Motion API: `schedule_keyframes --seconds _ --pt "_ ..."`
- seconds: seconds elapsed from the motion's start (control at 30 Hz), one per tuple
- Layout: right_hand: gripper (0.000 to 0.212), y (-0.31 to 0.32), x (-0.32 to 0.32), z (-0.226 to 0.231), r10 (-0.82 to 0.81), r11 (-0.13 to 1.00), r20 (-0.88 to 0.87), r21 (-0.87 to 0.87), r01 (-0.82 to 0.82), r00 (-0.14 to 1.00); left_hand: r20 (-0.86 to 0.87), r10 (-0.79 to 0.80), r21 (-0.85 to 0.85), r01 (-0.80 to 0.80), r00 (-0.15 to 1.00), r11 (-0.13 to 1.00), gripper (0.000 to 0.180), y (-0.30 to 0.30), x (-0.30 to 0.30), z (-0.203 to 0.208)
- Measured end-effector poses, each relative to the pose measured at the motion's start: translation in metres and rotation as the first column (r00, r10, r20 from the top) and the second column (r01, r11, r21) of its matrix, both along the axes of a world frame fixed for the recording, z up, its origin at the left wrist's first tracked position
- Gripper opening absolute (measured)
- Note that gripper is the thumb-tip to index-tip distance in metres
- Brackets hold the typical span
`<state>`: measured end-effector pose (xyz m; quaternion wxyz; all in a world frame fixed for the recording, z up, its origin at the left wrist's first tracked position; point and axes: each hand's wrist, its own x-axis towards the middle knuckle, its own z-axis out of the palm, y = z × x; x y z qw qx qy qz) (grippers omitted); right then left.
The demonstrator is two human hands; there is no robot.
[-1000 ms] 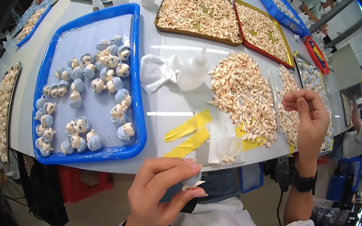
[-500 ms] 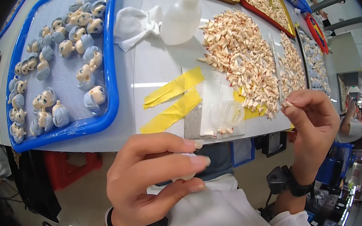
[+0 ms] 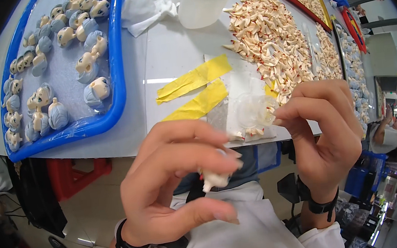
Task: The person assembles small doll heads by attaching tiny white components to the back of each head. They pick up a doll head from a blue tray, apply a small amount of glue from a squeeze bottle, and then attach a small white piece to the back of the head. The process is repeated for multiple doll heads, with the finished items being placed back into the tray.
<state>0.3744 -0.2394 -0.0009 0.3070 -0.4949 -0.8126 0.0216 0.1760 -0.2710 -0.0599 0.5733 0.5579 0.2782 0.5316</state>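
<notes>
My left hand (image 3: 176,184) is curled around a small doll head (image 3: 216,179), pale and blurred, with a bit of red at its side. The fingers hide most of it, and the thumb stands apart below. My right hand (image 3: 325,130) pinches a tiny pale pointed piece (image 3: 271,110) between thumb and forefinger, mostly covered by the fingertips. That pinch is at the right rim of a clear round dish (image 3: 250,111) near the table's front edge. Several loose pointed pieces (image 3: 252,132) lie just in front of the dish.
A big pile of cream, red-tipped pieces (image 3: 272,43) spreads behind the dish. Yellow tape strips (image 3: 193,78) lie left of it. At the left stands a blue-rimmed tray (image 3: 118,74) of blue-haired doll heads. A white bottle (image 3: 202,2) and a cloth (image 3: 147,8) are at the back.
My right hand has moved left with the small piece, from beside the pile to the dish. My left hand's fingers have loosened and turned, showing more of the doll head.
</notes>
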Motion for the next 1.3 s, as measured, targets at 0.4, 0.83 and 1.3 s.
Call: schedule_keyframes --seconds 0.4,0.83,1.3 --pt "0.015 -0.029 -0.011 -0.004 0.114 0.937 -0.569 -0.211 -0.278 0.815 0.188 0.196 -0.319 -0.129 0.962 0.939 0.053 -0.009 0.030 0.016" --pt "0.024 -0.033 -0.009 0.006 0.183 0.940 -0.352 -0.211 -0.268 0.918 0.045 0.189 -0.156 -0.180 0.981 0.971 0.054 -0.015 0.021 0.006" --pt "0.020 -0.001 0.155 0.027 -0.594 0.792 -0.186 -0.308 0.528 0.783 -0.607 0.694 0.612 -0.329 0.387 0.719 0.036 0.014 -0.027 0.032"
